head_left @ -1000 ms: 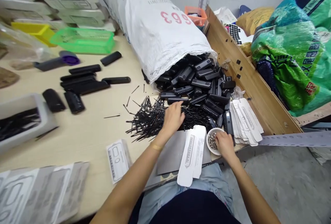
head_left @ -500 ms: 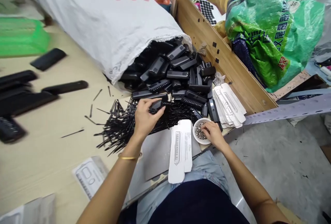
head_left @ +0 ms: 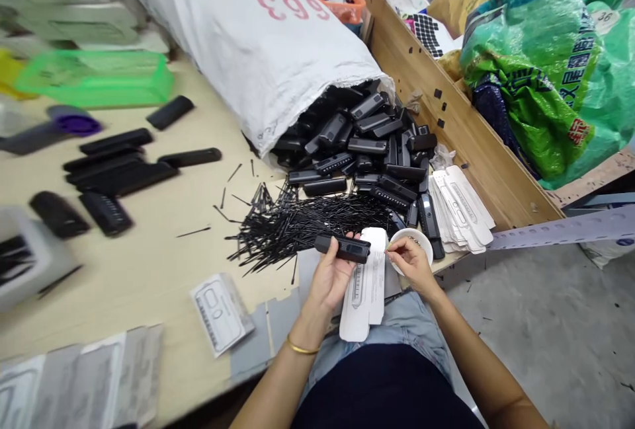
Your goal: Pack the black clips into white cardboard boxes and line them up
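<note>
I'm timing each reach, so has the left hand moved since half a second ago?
Yes: judged against the pile of black sticks, the left hand has come back toward the person, holding a black case.

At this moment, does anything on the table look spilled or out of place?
Several thin black sticks lie loose on the table, left of their tangled pile; scattered apart from it, they seem strayed.

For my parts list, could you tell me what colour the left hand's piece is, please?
The piece is black, seen best in the head view.
</note>
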`<action>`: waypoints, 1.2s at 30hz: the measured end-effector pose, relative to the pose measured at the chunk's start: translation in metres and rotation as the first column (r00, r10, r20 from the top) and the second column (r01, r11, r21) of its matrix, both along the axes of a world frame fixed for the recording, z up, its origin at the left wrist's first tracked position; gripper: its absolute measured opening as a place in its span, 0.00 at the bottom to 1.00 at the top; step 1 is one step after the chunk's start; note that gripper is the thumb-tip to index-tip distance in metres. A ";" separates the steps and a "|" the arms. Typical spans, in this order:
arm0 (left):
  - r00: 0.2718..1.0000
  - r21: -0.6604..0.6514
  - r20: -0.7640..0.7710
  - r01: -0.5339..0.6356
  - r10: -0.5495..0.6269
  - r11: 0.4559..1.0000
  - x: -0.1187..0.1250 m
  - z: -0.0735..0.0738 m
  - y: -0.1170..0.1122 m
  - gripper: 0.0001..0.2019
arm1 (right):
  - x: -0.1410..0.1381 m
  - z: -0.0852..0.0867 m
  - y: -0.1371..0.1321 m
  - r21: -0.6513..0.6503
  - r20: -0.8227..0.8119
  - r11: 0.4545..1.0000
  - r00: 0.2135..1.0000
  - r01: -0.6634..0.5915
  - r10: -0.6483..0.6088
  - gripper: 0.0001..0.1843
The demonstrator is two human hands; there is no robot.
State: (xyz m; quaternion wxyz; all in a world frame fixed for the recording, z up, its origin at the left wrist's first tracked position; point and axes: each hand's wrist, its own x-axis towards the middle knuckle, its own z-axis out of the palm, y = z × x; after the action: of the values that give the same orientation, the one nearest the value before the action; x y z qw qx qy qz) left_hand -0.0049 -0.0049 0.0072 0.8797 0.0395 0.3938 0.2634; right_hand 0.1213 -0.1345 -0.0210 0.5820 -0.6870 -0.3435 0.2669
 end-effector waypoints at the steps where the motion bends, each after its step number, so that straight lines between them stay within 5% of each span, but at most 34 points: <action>1: 1.000 0.001 -0.004 -0.006 0.006 1.000 -0.001 -0.002 -0.001 0.12 | -0.004 0.003 0.004 -0.002 0.043 1.000 0.999 -0.013 0.013 0.06; 16: 0.996 -0.098 0.070 -0.042 0.049 0.994 -0.010 -0.007 -0.002 0.16 | -0.037 0.020 0.029 0.105 0.359 0.994 0.933 -0.021 -0.019 0.05; 28: 0.994 -0.083 0.079 -0.067 0.073 0.994 -0.010 -0.009 -0.006 0.15 | -0.052 0.010 0.039 0.200 0.086 0.971 0.985 0.130 -0.150 0.04; 32: 0.989 0.128 0.060 -0.138 0.132 0.982 -0.008 -0.002 -0.008 0.11 | -0.053 0.004 0.041 0.188 -0.008 0.971 0.989 0.147 -0.149 0.04; 36: 0.997 0.450 0.044 -0.077 0.064 0.890 -0.025 0.014 -0.003 0.17 | -0.044 0.003 0.032 0.074 -0.042 0.997 0.999 0.003 0.000 0.04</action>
State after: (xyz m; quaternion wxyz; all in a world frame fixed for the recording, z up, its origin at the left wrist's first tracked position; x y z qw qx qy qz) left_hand -0.0294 -0.0082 0.0214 0.8418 0.2248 0.3109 0.3799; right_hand 0.0771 -0.1028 -0.0182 0.6143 -0.6596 -0.3403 0.2678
